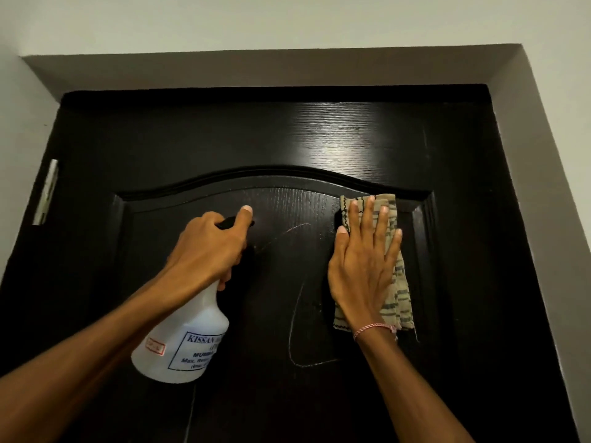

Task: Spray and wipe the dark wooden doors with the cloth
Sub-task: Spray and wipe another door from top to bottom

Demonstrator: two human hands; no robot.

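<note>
**As the Spray Bottle Comes Up, a Dark Door Gets Its Wipe**

While the dark wooden door [319, 139] fills nearly the whole frame beneath a pale wall recess [287, 68], a person works on its arched upper panel with both arms raised. At lower left of centre, a white spray bottle [182, 340] with a printed label is tilted toward the wood. The left hand [208, 247] is wrapped round its neck, and one finger lies over the black spray head, which sits close to the panel. Right of centre, a folded beige cloth [399, 295] with dark stripes lies flat against the panel's right edge. It is pinned there by the right hand [364, 266], palm down and fingers spread wide. A pink-and-white thread [374, 329] circles that wrist. Thin pale streaks [295, 314] curve across the panel between the two hands.

The hazards look modest. With the nozzle this near, a heavy squeeze would likely wet one spot and send runs down the grain before the cloth arrives. The cloth's lower end hangs free below the palm. If the pressure eases, it may slide or fall. Fluid left in the moulding groove could dry into fresh marks.
</note>
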